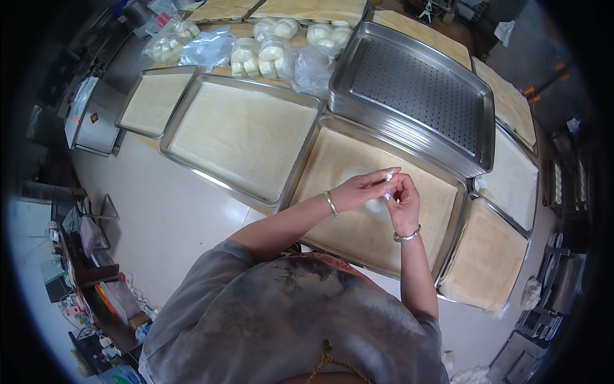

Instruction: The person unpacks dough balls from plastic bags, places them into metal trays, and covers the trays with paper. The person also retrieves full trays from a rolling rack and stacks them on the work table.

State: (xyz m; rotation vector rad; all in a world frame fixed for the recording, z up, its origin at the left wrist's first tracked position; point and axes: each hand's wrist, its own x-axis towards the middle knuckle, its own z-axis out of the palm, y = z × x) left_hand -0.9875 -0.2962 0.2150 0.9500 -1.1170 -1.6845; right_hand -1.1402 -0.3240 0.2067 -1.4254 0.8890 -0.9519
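Both my hands meet above a tray [448, 256] lined with tan cloth. My left hand [355, 192] comes in from the left with its fingers closed in a pinch. Fingertip to fingertip with it, my right hand [405, 203] is bent inward and also pinched. Small white, shiny bits of thin plastic show between the fingers. Below them lies a clear plastic bag [376, 206] with something pale in it, largely covered by my hands. What exactly is inside cannot be made out.
A tall stack of perforated metal trays [416, 89] stands just beyond. Left of my tray is another cloth-lined tray [243, 137]. Bags of white buns [274, 57] and a crumpled clear bag [311, 69] lie at the back. More cloth-lined trays [489, 253] are at the right.
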